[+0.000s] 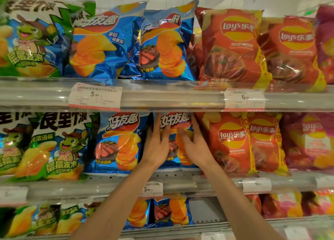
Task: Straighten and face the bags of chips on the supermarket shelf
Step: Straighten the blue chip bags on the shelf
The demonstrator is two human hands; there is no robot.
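Observation:
On the middle shelf stands a blue bag of steak-flavour chips (173, 121), upright between both my hands. My left hand (156, 145) lies on its left side with the fingers stretched up along the edge and the thumb across the front. My right hand (194, 145) lies on its right side in the same way, fingers pointing up at the bag's right edge. The bag's lower half is partly hidden behind my hands. A second blue bag (119, 140) stands just left of it, facing front.
Red Lay's bags (229, 140) stand right of the held bag, green-and-white bags (54, 145) at the left. The upper shelf carries tilted blue bags (162, 44) and red bags (233, 46). Clear price rails (162, 95) with tags run along each shelf front. A lower shelf holds more bags.

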